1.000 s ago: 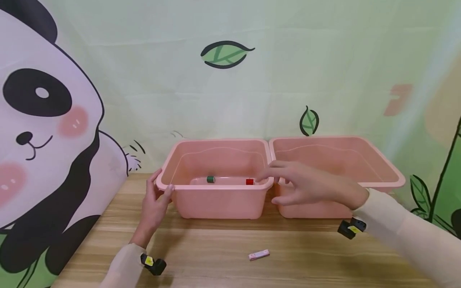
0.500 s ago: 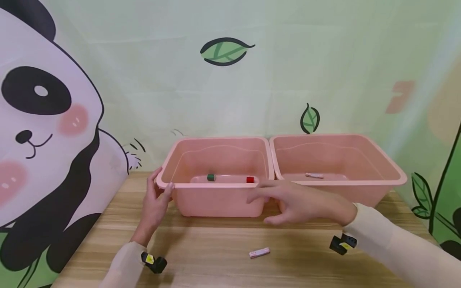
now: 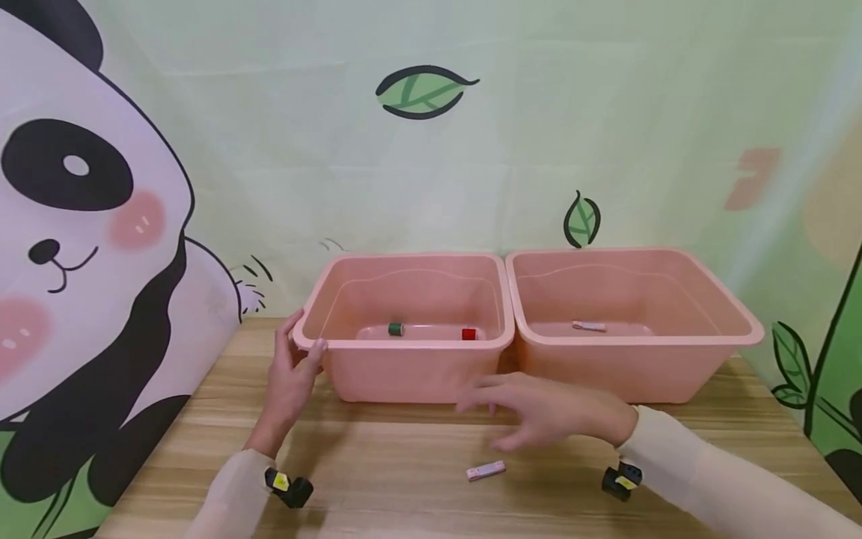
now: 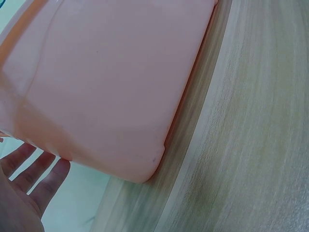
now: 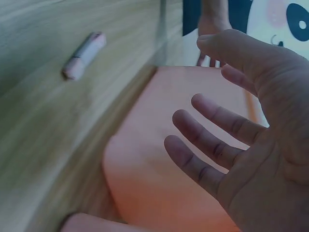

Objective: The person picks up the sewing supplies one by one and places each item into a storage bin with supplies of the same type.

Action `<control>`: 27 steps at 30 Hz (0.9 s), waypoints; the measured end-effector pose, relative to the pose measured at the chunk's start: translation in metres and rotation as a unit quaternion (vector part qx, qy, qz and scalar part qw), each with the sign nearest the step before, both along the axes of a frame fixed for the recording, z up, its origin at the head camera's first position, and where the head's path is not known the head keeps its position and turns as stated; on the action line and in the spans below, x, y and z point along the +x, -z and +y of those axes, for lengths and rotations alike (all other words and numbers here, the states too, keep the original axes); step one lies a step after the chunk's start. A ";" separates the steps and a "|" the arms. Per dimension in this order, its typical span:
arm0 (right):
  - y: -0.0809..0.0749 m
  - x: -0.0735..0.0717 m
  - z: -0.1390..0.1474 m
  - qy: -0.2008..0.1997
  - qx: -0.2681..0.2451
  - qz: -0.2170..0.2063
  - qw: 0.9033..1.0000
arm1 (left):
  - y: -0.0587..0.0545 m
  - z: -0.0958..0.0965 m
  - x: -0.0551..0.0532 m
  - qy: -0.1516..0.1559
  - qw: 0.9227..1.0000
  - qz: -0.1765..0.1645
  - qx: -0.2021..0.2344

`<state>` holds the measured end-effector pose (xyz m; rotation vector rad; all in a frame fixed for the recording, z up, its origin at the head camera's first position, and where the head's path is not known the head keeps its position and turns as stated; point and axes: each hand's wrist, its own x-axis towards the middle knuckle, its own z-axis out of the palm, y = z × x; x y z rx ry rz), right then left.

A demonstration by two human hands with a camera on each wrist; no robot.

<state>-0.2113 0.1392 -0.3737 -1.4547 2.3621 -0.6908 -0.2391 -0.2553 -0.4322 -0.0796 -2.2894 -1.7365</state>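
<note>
My left hand [image 3: 291, 382] holds the left corner of the left pink tub [image 3: 414, 374], thumb on the front rim and fingers against its outer side. In the left wrist view, fingertips [image 4: 57, 171] touch the tub's wall. Over the table in front of the tubs, my right hand [image 3: 539, 410] hovers with spread, slightly bent fingers and nothing in it. Just below it on the table lies a small pink-and-white bar [image 3: 486, 471], also visible in the right wrist view as a banded bar [image 5: 84, 55]. A small green cylinder [image 3: 396, 329] and a red one [image 3: 468, 335] lie inside the left tub.
Beside the left tub stands a second pink tub [image 3: 626, 370], holding another small pale bar [image 3: 589, 326]. Both tubs sit at the back of the wooden table [image 3: 377, 479]. Behind them hangs a cloth backdrop [image 3: 283, 172] printed with a panda and leaves.
My right hand has come down and toward me, from over the tubs' rims to above the table near the small bar. My left hand stays on the tub's corner.
</note>
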 end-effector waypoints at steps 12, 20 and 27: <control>0.038 -0.003 -0.003 0.010 0.008 -0.019 1.000 | 0.001 0.000 0.000 0.001 1.000 0.008 -0.001; 0.058 -0.001 -0.004 0.011 0.037 -0.025 0.999 | 0.000 0.000 0.000 0.001 1.000 0.017 0.000; 0.072 -0.002 -0.007 -0.004 0.051 0.003 0.999 | 0.000 0.000 0.000 0.003 1.000 0.009 -0.001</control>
